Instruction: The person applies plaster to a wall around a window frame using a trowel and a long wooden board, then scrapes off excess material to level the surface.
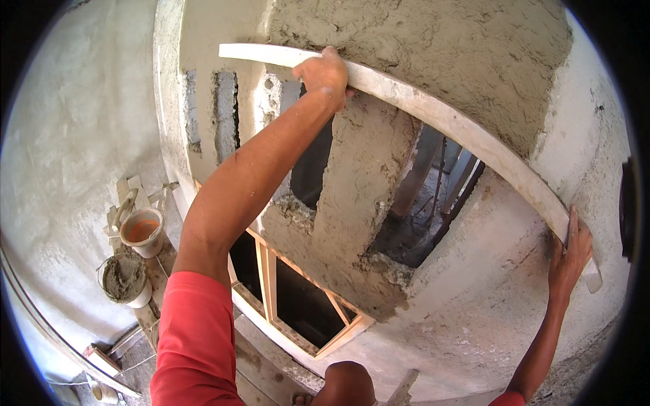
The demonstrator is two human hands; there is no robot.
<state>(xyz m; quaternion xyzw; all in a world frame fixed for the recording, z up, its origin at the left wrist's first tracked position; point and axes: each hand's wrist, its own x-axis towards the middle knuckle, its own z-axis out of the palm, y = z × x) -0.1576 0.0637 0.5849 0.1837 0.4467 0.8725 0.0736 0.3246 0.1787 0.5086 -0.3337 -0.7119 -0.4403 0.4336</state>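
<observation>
Nearest is a red fabric sleeve (195, 331). A long, pale, smeared bar (420, 103) crosses the grey plastered wall (453, 40), gripped in the left hand's (323, 76) curled fingers and, near its right end, the right hand (572, 254). The left arm (254, 162) bends upward. At left, one whitish bucket (150, 250) holds orange-brown contents (142, 231), another bucket (143, 298) grey mortar (124, 277).

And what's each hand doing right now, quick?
Left hand: closed, holding the long pale bar near its left end.
Right hand: closed, holding the same bar near its right end.
</observation>
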